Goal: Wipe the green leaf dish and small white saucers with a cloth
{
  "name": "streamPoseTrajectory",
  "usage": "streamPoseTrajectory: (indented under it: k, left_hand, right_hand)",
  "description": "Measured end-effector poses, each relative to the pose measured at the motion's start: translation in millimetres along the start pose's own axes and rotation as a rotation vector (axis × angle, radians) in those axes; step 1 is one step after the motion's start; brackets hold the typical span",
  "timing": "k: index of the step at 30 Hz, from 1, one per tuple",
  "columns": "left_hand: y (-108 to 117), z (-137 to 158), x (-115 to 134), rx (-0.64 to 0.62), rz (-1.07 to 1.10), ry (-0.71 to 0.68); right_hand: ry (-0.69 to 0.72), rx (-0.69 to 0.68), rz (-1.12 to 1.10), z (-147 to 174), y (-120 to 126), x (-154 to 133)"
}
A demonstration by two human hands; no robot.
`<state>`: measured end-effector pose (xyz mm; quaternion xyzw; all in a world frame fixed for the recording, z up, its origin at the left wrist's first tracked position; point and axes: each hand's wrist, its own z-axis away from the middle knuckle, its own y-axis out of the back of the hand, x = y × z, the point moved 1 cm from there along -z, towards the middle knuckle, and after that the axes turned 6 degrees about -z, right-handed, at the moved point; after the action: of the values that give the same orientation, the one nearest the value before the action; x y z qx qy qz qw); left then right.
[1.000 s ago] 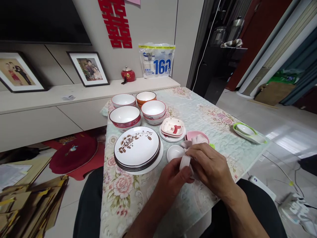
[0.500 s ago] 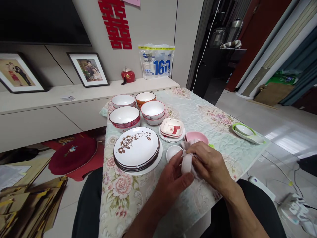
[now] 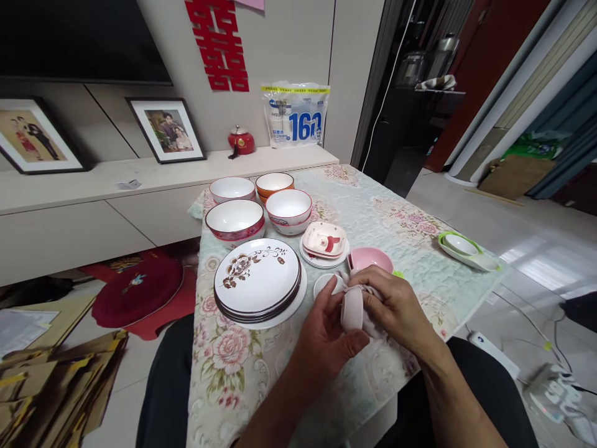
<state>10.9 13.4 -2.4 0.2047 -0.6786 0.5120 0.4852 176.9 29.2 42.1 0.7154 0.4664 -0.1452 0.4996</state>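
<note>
Near the table's front edge, my left hand (image 3: pixel 321 336) grips a small white dish (image 3: pixel 352 309) that is tilted on its side. My right hand (image 3: pixel 392 302) is closed on a pale cloth (image 3: pixel 370 320), pressed against the dish's rim. Part of the cloth is hidden under my fingers. Just behind my left fingers, another small white dish (image 3: pixel 323 283) rests on the table. A pink bowl (image 3: pixel 373 258) stands beyond my right hand, and a stack of flower-patterned plates (image 3: pixel 259 277) is to the left.
Stacked bowls (image 3: pixel 234 218) stand at the back left. Square bear-patterned dishes (image 3: pixel 325 239) sit on white plates. A green-edged tray (image 3: pixel 466 254) with a small bowl lies at the table's right edge. A floral cloth (image 3: pixel 224 373) covers the table.
The dish in my left hand has turned a little, so more of its outer side shows. My right hand and the cloth have shifted slightly along its rim.
</note>
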Motion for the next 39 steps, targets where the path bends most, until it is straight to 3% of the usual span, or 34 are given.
streamPoseTrajectory:
  k: [7, 11, 16, 20, 27, 33, 39]
  left_hand:
    - [0, -3, 8, 0.041, -0.117, 0.169]
    - [-3, -3, 12, 0.027, -0.174, 0.068]
    - [-9, 0, 10, -0.041, -0.048, 0.102]
    - [-9, 0, 10, 0.001, 0.123, 0.132]
    - [-5, -2, 14, 0.136, 0.379, 0.120]
    - [-5, -2, 19, 0.233, 0.490, 0.217]
    - [-7, -2, 16, -0.001, 0.489, 0.140]
  right_hand:
    - [0.213, 0.048, 0.214, 3, -4, -18]
    - [0.151, 0.033, 0.121, 1, -2, -20]
    - [0.100, 0.037, 0.131, 0, -3, -17]
    - [0.105, 0.024, 0.095, 0, -6, -15]
    - [-0.133, -0.087, 0.083, 2, 2, -3]
    - [-0.072, 0.191, 0.215, 5, 14, -16]
    - [0.035, 0.071, 0.121, 3, -7, -28]
